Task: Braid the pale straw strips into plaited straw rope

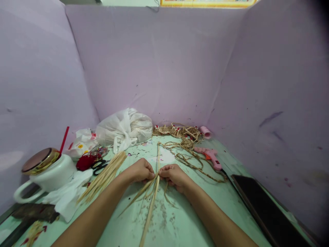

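A thin braid of straw-coloured fibre strands (151, 202) runs down the middle of the green table, its far end lying near the back. My left hand (142, 170) pinches strands at the braid's lower end, fingers closed. Close beside it, my right hand (173, 175) also pinches strands at the same spot. Loose strand ends fan out below both hands toward me. Left of my left hand lies a bundle of loose straw strands (106, 176). Finished braided cord (192, 163) lies coiled to the right, behind my right hand.
A pink glue gun (210, 156) and a pink thread spool (205, 132) lie at right, near a dark flat phone-like slab (267, 209). A white plastic bag (125, 127) sits at the back. At left are a white mug (55, 173), black scissors (99, 167), red yarn (85, 161) and a hammer (36, 212).
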`<action>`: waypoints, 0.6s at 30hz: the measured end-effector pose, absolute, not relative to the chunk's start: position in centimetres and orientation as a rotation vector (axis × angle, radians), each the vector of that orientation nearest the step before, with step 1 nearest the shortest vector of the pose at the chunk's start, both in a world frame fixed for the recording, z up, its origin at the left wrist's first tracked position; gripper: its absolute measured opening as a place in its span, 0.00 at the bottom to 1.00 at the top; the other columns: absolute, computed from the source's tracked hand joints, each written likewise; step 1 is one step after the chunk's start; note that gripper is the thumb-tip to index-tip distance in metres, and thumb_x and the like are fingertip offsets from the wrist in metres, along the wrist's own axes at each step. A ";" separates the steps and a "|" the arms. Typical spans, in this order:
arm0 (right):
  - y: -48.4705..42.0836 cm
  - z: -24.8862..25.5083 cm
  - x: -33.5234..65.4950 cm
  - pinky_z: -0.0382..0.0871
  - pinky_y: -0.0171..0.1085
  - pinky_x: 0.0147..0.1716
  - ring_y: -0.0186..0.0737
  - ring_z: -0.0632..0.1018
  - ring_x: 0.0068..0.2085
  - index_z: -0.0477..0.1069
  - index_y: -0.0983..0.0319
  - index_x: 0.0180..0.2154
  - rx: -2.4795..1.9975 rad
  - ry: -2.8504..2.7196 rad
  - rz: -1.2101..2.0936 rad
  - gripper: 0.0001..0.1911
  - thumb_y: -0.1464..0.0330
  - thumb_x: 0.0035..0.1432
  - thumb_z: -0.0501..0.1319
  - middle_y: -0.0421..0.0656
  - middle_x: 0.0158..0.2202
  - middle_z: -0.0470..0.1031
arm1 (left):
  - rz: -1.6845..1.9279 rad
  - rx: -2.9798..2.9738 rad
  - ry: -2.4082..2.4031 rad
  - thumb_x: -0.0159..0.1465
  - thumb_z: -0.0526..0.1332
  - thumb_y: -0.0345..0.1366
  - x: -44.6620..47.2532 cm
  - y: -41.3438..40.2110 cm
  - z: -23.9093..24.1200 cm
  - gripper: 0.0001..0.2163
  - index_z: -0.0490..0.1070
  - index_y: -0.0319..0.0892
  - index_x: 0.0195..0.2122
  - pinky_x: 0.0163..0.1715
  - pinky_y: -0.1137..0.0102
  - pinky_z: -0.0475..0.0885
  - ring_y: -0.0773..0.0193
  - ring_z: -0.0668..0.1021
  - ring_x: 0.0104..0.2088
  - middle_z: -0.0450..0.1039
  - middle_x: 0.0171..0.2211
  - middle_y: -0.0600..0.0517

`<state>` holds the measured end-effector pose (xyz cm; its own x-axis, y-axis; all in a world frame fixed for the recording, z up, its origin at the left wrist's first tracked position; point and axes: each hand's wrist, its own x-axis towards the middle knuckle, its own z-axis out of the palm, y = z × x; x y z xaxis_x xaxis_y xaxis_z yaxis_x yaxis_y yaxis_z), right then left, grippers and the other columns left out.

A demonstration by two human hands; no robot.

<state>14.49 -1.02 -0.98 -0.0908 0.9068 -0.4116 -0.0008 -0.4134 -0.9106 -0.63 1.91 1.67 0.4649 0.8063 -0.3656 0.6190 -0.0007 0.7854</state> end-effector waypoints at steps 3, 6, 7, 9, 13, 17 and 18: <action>-1.0 -1.0 14.5 0.40 0.27 0.10 0.22 0.54 0.12 0.65 0.67 0.18 -1.461 -1.036 1.588 0.04 0.75 0.40 0.57 0.35 0.12 0.62 | 0.208 1.681 1.243 0.43 0.56 0.35 -0.5 1.7 2.1 0.07 0.64 0.37 0.14 0.14 0.76 0.54 0.74 0.60 0.13 0.60 0.10 0.56; -1.0 -1.1 14.5 0.40 0.28 0.11 0.22 0.54 0.12 0.65 0.66 0.18 -1.449 -1.046 1.585 0.04 0.75 0.40 0.57 0.35 0.12 0.62 | 0.206 1.648 1.263 0.45 0.56 0.36 -0.2 1.4 2.6 0.08 0.64 0.37 0.14 0.14 0.76 0.57 0.73 0.61 0.12 0.61 0.11 0.55; -1.0 -1.2 14.5 0.40 0.28 0.11 0.22 0.54 0.12 0.65 0.66 0.18 -1.446 -1.049 1.585 0.04 0.75 0.40 0.57 0.35 0.12 0.62 | 0.207 1.639 1.255 0.45 0.56 0.37 -0.1 1.3 2.6 0.08 0.64 0.37 0.14 0.14 0.75 0.58 0.72 0.62 0.12 0.61 0.11 0.55; -1.0 -1.3 14.6 0.40 0.28 0.11 0.22 0.54 0.12 0.65 0.66 0.18 -1.450 -1.052 1.578 0.03 0.75 0.40 0.57 0.35 0.12 0.63 | 0.208 1.630 1.242 0.45 0.56 0.36 0.2 1.2 2.5 0.08 0.65 0.37 0.14 0.14 0.75 0.58 0.72 0.63 0.12 0.62 0.11 0.54; -0.8 -1.5 14.7 0.41 0.28 0.11 0.22 0.54 0.12 0.65 0.66 0.18 -1.442 -1.065 1.576 0.03 0.75 0.40 0.57 0.36 0.12 0.63 | 0.296 1.629 1.307 0.43 0.57 0.32 0.7 1.3 1.6 0.05 0.69 0.36 0.17 0.14 0.76 0.55 0.73 0.61 0.12 0.60 0.09 0.56; -0.7 -1.7 14.7 0.41 0.27 0.11 0.22 0.54 0.12 0.65 0.66 0.18 -1.437 -1.082 1.559 0.03 0.75 0.40 0.57 0.36 0.12 0.64 | 0.338 1.571 1.445 0.41 0.57 0.30 0.9 1.7 1.2 0.03 0.66 0.36 0.14 0.11 0.77 0.47 0.75 0.55 0.11 0.53 0.07 0.59; -0.7 -1.8 14.7 0.41 0.28 0.11 0.22 0.54 0.12 0.65 0.66 0.18 -1.438 -1.086 1.554 0.03 0.75 0.40 0.57 0.36 0.12 0.64 | 0.296 1.533 1.469 0.41 0.57 0.31 0.9 1.7 1.2 0.03 0.65 0.37 0.13 0.11 0.77 0.46 0.75 0.55 0.10 0.53 0.06 0.58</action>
